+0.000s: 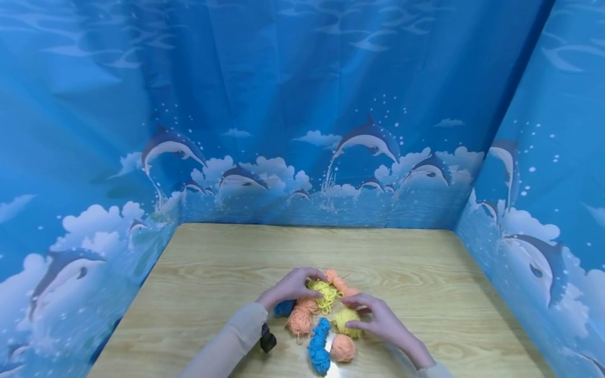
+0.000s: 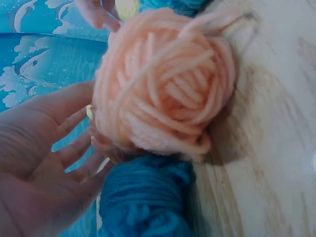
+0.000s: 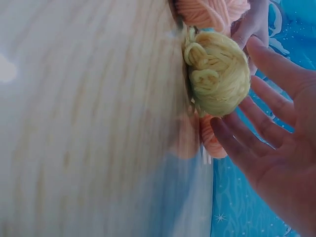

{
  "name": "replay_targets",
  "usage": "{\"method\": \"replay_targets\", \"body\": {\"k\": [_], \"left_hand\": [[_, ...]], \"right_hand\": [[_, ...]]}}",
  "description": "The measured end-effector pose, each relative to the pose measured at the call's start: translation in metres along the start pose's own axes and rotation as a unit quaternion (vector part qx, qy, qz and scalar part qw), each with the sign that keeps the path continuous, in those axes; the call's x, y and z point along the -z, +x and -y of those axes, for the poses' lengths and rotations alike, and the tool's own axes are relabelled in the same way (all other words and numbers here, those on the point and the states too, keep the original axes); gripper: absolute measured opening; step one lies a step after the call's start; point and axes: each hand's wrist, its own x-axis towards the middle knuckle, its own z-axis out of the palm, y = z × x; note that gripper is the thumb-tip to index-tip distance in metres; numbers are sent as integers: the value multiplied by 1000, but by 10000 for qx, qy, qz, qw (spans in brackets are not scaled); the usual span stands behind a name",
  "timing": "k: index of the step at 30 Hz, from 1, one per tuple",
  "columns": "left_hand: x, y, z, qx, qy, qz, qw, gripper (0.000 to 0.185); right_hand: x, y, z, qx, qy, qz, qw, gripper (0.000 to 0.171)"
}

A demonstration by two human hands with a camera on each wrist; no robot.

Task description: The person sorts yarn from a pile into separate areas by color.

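Observation:
Several balls and skeins of yarn lie close together on the wooden table. My left hand [image 1: 295, 285] arches beside a loose yellow yarn bundle [image 1: 323, 295], its fingertips right at the strands. Below that hand are a peach yarn ball [image 1: 300, 320], large in the left wrist view, and a dark blue yarn skein [image 2: 145, 197]. Relaxed, spread fingers of my right hand [image 1: 378, 318] surround a pale yellow yarn ball [image 3: 219, 74], with fingertips at its edge. Beyond the two hands lies a long peach skein [image 1: 341, 282].
Nearest me are a bright blue yarn skein [image 1: 319, 347] and a small peach ball [image 1: 343, 348], side by side. The wooden table [image 1: 227, 252] meets blue dolphin-print curtains [image 1: 283, 105] at its back and sides. A black device [image 1: 267, 338] sits at the left wrist.

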Motion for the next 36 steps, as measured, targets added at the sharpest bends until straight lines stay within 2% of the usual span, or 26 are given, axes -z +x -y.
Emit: {"method": "replay_targets", "body": {"k": [13, 21, 28, 36], "left_hand": [[2, 8, 0, 130, 30, 377, 9992, 42], [1, 9, 1, 109, 201, 303, 9993, 36], [12, 2, -5, 108, -4, 140, 9998, 32], [24, -2, -10, 63, -209, -75, 9997, 33]], "right_hand": [[-2, -1, 0, -33, -177, 170, 9997, 55], [-3, -1, -1, -114, -277, 176, 9994, 51], [-3, 0, -2, -145, -487, 186, 9985, 50], [-4, 0, -2, -88, -481, 169, 9987, 51]]}}
